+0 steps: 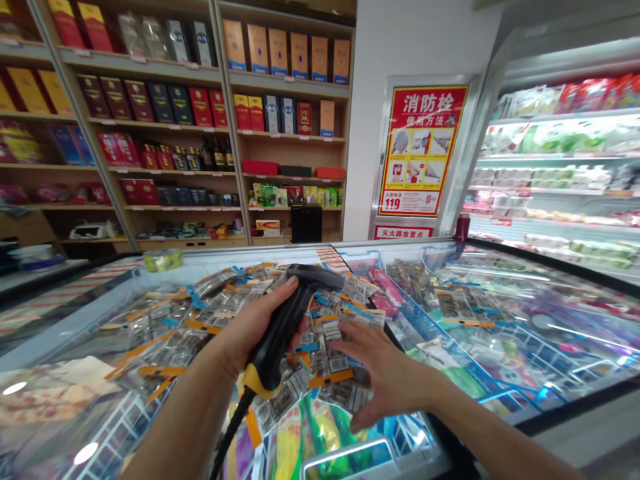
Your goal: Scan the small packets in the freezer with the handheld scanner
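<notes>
My left hand (255,327) is wrapped round the grip of a black and yellow barcode scanner (277,333), whose head points to the right and whose cord hangs down toward me. My right hand (383,367) has its fingers spread at a small clear packet (330,353) with an orange and blue edge and a printed barcode label. Whether the fingertips touch the packet I cannot tell. Many similar packets (170,320) lie heaped around both hands on the glass top of a chest freezer (260,253).
Bagged goods and white wire baskets (120,427) show through the freezer glass. A blue basket (425,320) is at right. A roll of yellowish tape (163,260) lies at the back left. Behind stand shelves of boxes (200,133), a fire-hydrant poster (423,150) and a lit fridge (560,160).
</notes>
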A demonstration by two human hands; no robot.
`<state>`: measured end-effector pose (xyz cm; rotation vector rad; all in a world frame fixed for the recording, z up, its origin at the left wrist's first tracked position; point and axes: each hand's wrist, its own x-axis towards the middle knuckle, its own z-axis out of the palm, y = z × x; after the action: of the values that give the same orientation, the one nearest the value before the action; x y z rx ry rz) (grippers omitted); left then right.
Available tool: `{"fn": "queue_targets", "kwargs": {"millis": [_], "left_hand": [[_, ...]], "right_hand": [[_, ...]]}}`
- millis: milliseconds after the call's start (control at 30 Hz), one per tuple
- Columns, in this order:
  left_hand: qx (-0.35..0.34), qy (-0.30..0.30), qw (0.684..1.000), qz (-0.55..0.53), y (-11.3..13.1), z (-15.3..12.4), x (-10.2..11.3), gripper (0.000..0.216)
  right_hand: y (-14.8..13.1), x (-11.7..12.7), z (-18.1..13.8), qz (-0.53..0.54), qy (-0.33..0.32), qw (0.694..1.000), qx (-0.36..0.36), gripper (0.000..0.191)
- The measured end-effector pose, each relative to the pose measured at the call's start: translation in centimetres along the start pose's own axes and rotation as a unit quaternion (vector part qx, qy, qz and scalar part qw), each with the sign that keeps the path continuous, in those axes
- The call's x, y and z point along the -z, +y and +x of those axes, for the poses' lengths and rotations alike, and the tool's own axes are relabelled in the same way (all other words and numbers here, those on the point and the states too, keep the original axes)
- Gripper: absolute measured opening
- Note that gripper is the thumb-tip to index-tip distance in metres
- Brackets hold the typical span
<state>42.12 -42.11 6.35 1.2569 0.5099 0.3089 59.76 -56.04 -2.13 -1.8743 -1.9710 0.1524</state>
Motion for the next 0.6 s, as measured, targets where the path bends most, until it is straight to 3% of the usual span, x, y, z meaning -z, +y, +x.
{"fn": "queue_targets", "kwargs": {"millis": [100,367,467,533,600], "left_hand": [[0.008,0.004,1.0,-0.002,0.0,0.0,-0.3,0.038],[0.025,-0.021,0.999,0.0,-0.6,0.1,-0.7,0.043],[0.031,-0.023,0.999,0.003,-0.8,0.2,-0.9,0.042],[0.034,-0.021,0.999,0.002,-0.9,0.3,-1.0,0.041],[0.037,-0.026,0.999,0.002,-0.9,0.3,-1.0,0.04]], "right_hand": [[-0.5,-1.5,0.6,-0.051,-0.04,0.997,-0.033,0.094],[3.0,-2.0,4.7,-0.046,0.009,0.999,-0.02,0.091],[4.6,-0.8,4.7,0.018,0.13,0.991,-0.011,0.073],[6.3,0.3,4.3,0.049,0.256,0.961,-0.098,0.045],[8.0,1.2,3.9,0.047,0.315,0.922,-0.221,0.03]]}}
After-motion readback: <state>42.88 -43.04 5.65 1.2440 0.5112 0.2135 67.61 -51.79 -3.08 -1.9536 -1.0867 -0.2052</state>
